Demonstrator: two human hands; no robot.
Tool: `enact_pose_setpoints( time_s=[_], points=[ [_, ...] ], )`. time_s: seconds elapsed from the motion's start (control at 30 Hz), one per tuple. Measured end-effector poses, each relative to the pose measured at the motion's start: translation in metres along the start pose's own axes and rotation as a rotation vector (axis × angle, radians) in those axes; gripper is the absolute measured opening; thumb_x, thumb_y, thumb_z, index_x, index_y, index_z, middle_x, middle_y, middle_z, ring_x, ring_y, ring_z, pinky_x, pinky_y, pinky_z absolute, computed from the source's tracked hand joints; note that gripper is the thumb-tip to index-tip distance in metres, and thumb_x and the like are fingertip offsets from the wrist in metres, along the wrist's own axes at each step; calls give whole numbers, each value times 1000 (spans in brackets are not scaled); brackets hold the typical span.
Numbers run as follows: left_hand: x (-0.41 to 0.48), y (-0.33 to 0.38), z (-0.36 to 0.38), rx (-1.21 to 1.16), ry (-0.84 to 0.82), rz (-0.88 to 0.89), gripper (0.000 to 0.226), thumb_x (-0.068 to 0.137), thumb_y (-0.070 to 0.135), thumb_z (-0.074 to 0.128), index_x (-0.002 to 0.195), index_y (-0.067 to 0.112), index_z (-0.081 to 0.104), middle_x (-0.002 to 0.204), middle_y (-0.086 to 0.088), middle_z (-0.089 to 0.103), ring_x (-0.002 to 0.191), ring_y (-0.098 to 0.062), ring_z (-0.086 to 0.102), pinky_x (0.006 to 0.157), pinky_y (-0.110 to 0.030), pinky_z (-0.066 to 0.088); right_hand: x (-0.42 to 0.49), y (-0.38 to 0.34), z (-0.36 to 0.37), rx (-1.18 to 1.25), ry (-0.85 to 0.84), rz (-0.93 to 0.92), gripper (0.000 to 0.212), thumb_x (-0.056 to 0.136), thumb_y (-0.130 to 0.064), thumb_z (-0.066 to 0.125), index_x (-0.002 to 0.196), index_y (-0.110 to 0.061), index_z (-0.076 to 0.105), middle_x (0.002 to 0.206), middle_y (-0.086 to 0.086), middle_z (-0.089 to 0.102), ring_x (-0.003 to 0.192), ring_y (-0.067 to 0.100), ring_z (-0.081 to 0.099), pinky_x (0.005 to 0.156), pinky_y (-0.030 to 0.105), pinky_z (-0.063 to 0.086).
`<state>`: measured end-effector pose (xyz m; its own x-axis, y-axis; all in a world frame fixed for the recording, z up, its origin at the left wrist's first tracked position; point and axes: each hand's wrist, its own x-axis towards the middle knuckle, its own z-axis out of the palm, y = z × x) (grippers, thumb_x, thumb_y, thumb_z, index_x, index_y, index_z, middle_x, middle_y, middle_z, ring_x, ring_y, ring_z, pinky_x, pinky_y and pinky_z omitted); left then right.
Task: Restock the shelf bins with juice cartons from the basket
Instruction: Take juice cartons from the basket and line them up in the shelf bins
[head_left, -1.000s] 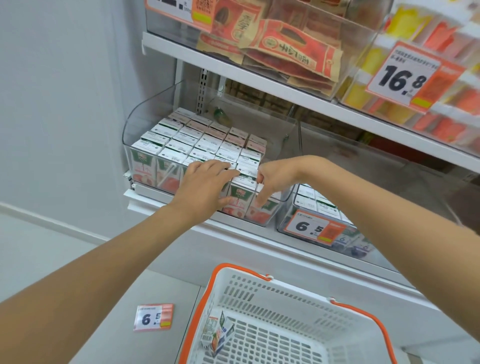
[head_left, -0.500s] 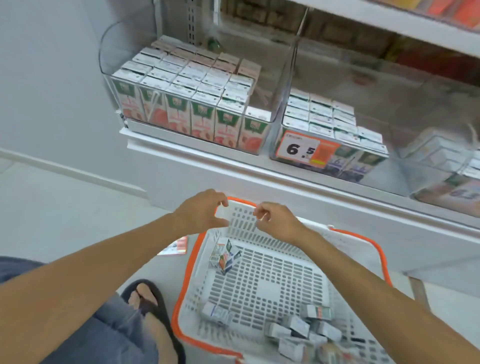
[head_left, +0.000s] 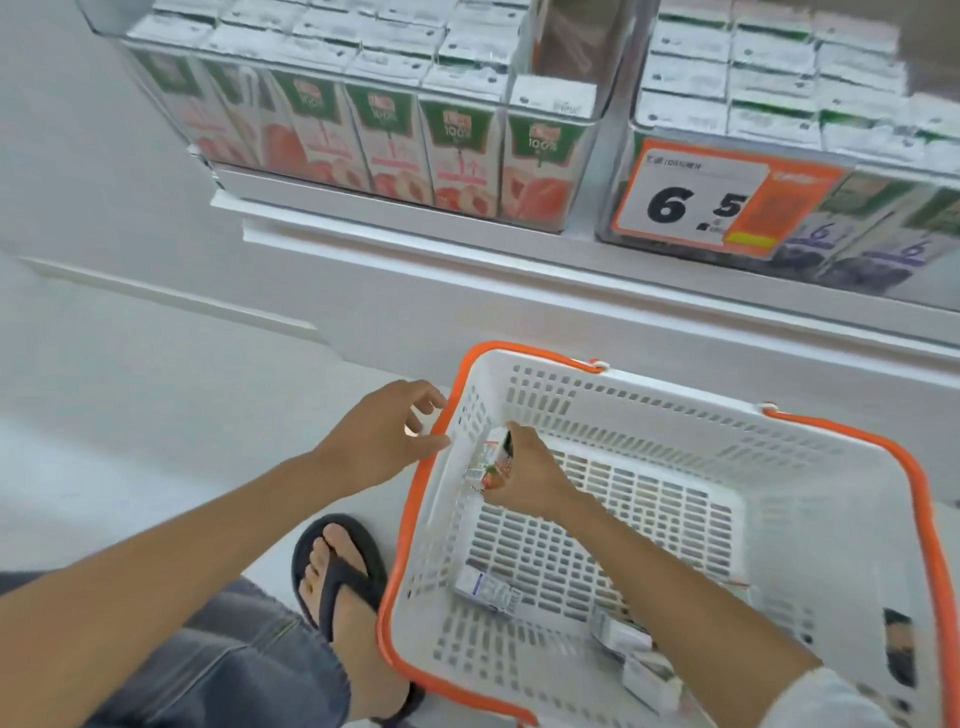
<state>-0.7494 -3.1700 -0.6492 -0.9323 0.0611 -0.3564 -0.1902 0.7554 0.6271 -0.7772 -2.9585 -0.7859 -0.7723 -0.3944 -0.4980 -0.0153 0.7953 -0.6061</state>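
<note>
Far left, a plain pale grey wall (head_left: 67, 156), met at its foot by a white skirting strip (head_left: 171, 301) slanting down toward the right above a smooth, light floor (head_left: 156, 441). Across the far side, from centre to right, a white shelf unit (head_left: 571, 317) with a stepped front ledge (head_left: 415, 228) jutting out over a flat, unmarked base panel dropping to the floor. Soft, even, cool light throughout, with only faint shading beneath the ledge and no hard shadows on wall or floor.
</note>
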Motion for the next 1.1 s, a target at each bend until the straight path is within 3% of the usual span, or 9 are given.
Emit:
enact_pose_setpoints(
  time_s=[0.2,0.3,0.43,0.5,0.57,0.67,0.77,0.9,1.1],
  points=[
    [10,37,3,-127,-76,-45,56,72,66,68,114,31,58,101,14,65,87,-6,64,78,-27,55,-48,-44,-74,196,179,-310,108,59,-59,82,145,-40,20,129,-16,34,114,4,44,96,22,43],
    [12,49,3,-346,-153,-130,44,70,43,76,107,24,63,91,5,74,80,-12,71,73,-35,61,-48,-51,-91,281,104,-354,114,58,-60,83,149,-42,15,142,-23,26,128,-1,36,102,19,38],
    [14,44,-3,-428,-79,-201,22,87,15,66,107,21,59,95,5,71,73,-10,73,58,-28,60,-19,-6,-63,442,56,-37,91,75,-36,81,150,-29,30,145,-1,38,126,15,46,97,29,46],
    [14,39,-5,-485,-82,-226,22,88,12,64,107,22,58,96,6,71,74,-10,73,55,-24,57,-3,20,-34,420,57,227,82,83,-42,73,150,-23,30,150,8,31,130,27,45,96,39,50],
    [13,35,-5,-499,-104,-235,25,87,10,65,107,22,58,97,6,72,75,-10,73,55,-22,57,7,35,0,388,-44,392,84,86,-54,64,152,-24,23,155,12,25,124,29,50,85,29,51],
    [13,34,-3,-487,-139,-240,31,85,12,68,110,24,56,100,5,71,79,-11,73,61,-25,59,12,40,31,374,-18,359,64,92,-41,61,145,-20,33,136,18,47,93,26,61,57,14,50],
    [13,36,-2,-486,-154,-238,32,83,11,69,110,25,56,103,3,70,82,-14,73,64,-28,60,6,33,21,481,10,384,37,87,-11,62,120,-16,46,109,13,57,82,33,64,65,42,56],
    [17,48,0,-507,-153,-220,30,84,9,67,104,27,52,105,2,68,83,-15,72,62,-26,59,-28,19,-39,588,30,193,43,83,8,57,114,-17,41,116,13,45,74,26,54,59,38,45],
    [19,97,8,-640,-185,-147,36,87,2,58,118,19,50,105,-4,68,74,-11,72,63,-25,58,-110,-24,-169,596,126,-108,63,75,14,58,117,-33,55,113,0,51,84,2,65,67,24,52]
  ],
)
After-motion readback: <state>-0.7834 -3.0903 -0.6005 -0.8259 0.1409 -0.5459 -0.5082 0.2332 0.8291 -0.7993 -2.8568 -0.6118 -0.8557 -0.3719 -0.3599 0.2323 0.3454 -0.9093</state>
